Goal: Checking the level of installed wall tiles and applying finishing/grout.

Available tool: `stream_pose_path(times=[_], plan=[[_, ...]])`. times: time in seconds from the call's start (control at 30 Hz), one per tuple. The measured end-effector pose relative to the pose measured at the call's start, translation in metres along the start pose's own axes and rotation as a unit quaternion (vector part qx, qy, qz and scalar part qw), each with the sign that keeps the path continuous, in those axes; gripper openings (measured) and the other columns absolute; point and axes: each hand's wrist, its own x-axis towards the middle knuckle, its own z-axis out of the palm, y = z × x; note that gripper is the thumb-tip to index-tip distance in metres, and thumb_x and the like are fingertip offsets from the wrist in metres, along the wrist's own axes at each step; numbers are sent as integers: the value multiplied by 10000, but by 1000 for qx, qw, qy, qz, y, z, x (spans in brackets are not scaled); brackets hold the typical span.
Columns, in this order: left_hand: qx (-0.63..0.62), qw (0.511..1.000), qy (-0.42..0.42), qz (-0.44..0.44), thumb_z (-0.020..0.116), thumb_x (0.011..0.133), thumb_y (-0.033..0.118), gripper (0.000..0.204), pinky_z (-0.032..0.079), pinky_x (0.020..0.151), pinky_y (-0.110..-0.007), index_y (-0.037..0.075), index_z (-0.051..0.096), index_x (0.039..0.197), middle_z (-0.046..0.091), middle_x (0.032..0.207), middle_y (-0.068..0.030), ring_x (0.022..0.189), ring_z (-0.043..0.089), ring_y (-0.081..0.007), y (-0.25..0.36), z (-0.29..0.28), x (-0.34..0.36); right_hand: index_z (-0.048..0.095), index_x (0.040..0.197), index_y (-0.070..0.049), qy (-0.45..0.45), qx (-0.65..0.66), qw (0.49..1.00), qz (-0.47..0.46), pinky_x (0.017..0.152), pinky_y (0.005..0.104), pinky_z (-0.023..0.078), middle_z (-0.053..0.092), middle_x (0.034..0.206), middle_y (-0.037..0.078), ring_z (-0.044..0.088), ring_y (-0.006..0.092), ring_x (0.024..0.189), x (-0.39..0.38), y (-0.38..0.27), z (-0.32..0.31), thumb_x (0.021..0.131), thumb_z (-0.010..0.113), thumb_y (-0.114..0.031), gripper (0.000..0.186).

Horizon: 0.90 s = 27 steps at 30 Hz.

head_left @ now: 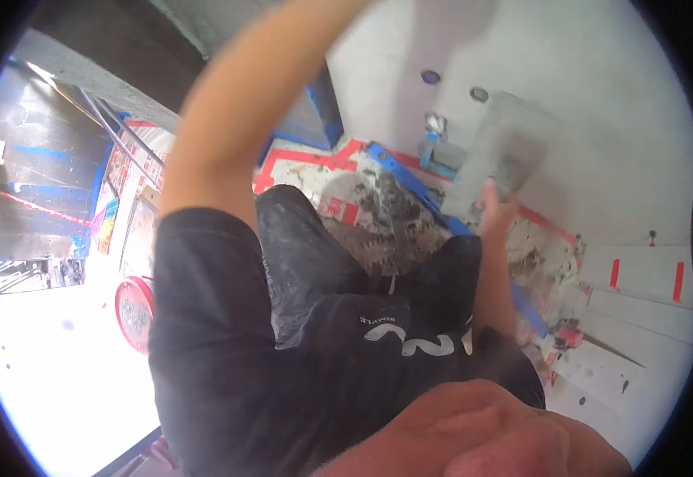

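Note:
My right hand (496, 205) is closed around the handle of a grey, flat, rectangular plastering trowel (474, 155). The trowel's blade is up at the pale grey wall (617, 151) and is smeared by motion, so whether it touches cannot be made out. My left arm (235, 119) is raised across the upper left, and its hand lies beyond the top edge. Beside the trowel, a metal pipe fitting (435, 124) with blue wrapping stands out near the wall's foot. Two round dark openings, one of them a hole (431, 77), sit above it.
A long blue bar (418, 187) lies on the stained floor covering (362, 230), which red tape (307, 159) edges. At the left are a round red-rimmed lid or bucket (134, 312) and a dark panel (40, 171). White boards with red strips (678, 281) stand at the right.

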Motion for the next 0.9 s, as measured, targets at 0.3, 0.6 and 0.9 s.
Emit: stream_pose_path(times=[0.3,0.6,0.9], plan=[[-189,913,284,-222,708,817,111,490,304,1145,-519,5,541,1265,470,1388,-266,1334,420,-427,-50,68,-358,605,871,-24,121,-148,919,-345,589,391,457,615,763,73,591,194,680,98,-54,214,1002,565,-346,350],[124,880,405,-214,772,864,470,1144,246,1197,-513,-160,84,1525,176,1564,-342,1463,248,-420,-335,-137,-363,563,854,35,211,-20,953,-217,631,405,474,595,730,128,597,234,684,109,-165,307,1023,483,-404,477],[-8,870,470,-147,724,837,602,1207,433,1084,-475,-118,70,1551,257,1518,-332,1343,439,-390,-344,-135,-354,608,915,40,167,-179,946,-211,718,478,478,642,830,200,611,356,766,91,-183,271,1024,458,-455,529]])
